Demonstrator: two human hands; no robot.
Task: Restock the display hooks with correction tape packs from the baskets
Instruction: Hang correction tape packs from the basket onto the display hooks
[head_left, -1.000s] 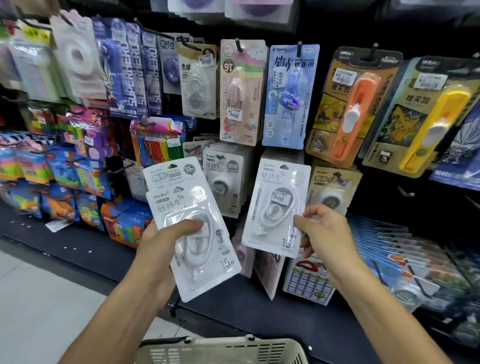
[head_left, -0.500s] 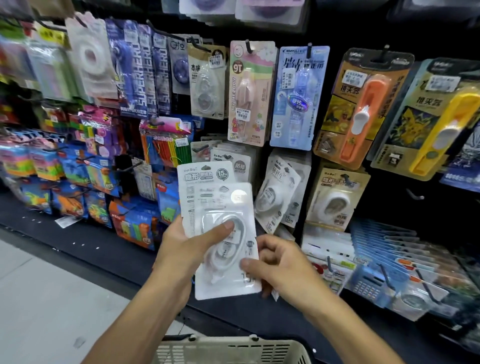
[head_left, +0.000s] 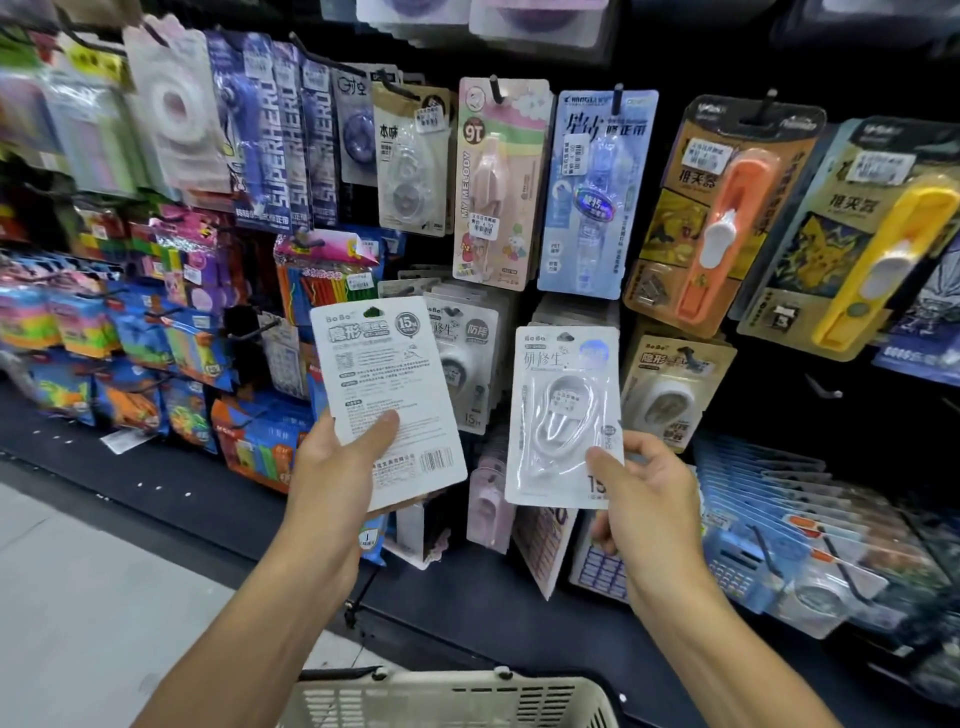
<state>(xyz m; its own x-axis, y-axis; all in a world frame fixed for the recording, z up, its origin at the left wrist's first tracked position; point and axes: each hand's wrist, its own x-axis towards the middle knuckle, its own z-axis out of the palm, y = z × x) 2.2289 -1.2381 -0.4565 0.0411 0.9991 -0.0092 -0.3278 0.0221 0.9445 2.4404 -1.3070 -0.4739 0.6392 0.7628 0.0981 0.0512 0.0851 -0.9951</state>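
Note:
My left hand (head_left: 337, 467) grips a white correction tape pack (head_left: 387, 384) by its lower edge, printed back side toward me, thumb on the card. My right hand (head_left: 644, 493) pinches a second white blister pack (head_left: 563, 410) at its lower right corner, front side toward me, held up before the middle row of hooks. Behind both packs hang matching grey-white packs (head_left: 467, 353) on the display hooks. A beige plastic basket (head_left: 447, 699) sits at the bottom edge below my arms; its contents are out of sight.
A kraft-card tape pack (head_left: 675, 384) hangs right of my right hand. Above hang pink (head_left: 498, 182) and blue (head_left: 592, 192) tape packs and orange and yellow clip tools. Colourful packs fill hooks at left. Blue calculators (head_left: 769, 519) lie at lower right. A pale floor (head_left: 78, 597) shows at left.
Both hands met at the stack in my left hand, and my right hand took the front pack and carried it right and up. The left pack now shows its back.

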